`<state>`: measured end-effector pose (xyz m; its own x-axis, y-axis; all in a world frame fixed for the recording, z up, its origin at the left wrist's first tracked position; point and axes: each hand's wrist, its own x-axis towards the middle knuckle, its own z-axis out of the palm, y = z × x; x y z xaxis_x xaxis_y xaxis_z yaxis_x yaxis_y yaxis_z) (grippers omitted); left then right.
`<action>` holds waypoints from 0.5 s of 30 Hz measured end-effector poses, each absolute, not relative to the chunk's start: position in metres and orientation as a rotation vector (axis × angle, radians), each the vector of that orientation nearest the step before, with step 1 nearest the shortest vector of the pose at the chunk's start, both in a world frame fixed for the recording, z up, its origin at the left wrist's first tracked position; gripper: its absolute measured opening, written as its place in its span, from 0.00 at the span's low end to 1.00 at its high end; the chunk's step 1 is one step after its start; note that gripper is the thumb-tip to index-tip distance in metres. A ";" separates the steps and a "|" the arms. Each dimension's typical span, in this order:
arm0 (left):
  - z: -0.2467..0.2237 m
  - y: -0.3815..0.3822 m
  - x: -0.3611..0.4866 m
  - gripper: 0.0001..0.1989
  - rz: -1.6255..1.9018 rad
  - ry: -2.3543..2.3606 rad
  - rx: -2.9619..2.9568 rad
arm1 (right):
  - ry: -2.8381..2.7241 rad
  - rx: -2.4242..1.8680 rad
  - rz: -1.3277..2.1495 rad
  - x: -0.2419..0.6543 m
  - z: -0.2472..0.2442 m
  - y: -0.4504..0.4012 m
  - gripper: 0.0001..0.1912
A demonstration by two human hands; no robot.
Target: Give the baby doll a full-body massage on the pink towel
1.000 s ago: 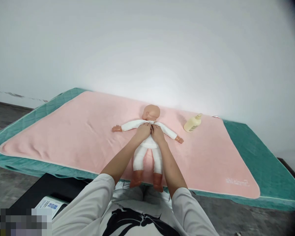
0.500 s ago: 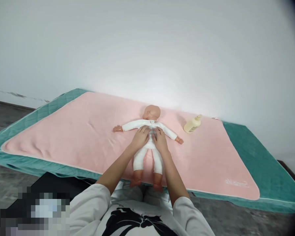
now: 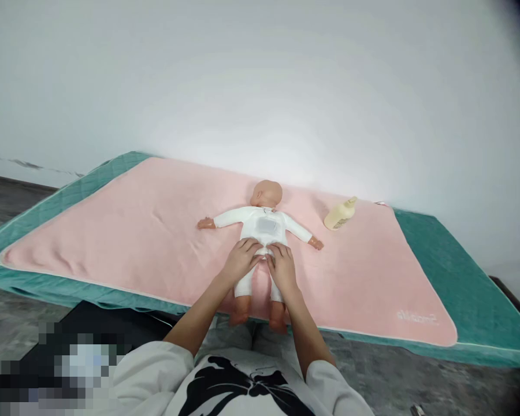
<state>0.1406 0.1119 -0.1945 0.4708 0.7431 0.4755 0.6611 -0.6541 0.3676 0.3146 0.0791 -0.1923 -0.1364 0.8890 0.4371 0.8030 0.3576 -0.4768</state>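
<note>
A baby doll (image 3: pixel 247 218) with a white cloth body lies face down, its head away from me and its arms spread wide. A grey rectangular patch (image 3: pixel 267 225) shows on its upper back. My left hand (image 3: pixel 241 260) rests flat on the doll's lower back, left of the middle, fingers stretched out. Beside it my right hand (image 3: pixel 281 266) lies flat on the right half of the lower back. The thumbs almost meet between them. Under the palms, part of the doll's hips and upper legs is hidden.
A pale yellow pump bottle (image 3: pixel 338 216) lies tilted right of the doll. Beneath both is a pink mat (image 3: pixel 156 231) on a green padded bed cover (image 3: pixel 450 260). A white wall (image 3: pixel 260 86) stands behind. A black object (image 3: pixel 91 329) is below the front left edge.
Both hands have slid down the doll's back toward me, from the upper back to the hips. The grey patch is now uncovered. The view has shifted slightly.
</note>
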 end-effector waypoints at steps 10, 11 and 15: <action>-0.187 0.113 0.151 0.08 0.819 1.350 2.558 | -2.011 -1.523 0.156 0.309 -0.191 0.085 0.15; -0.185 0.113 0.152 0.09 0.786 1.376 2.567 | -2.010 -1.531 0.161 0.310 -0.190 0.086 0.15; -0.174 0.119 0.159 0.09 0.677 1.470 2.607 | -2.011 -1.577 0.180 0.312 -0.181 0.093 0.15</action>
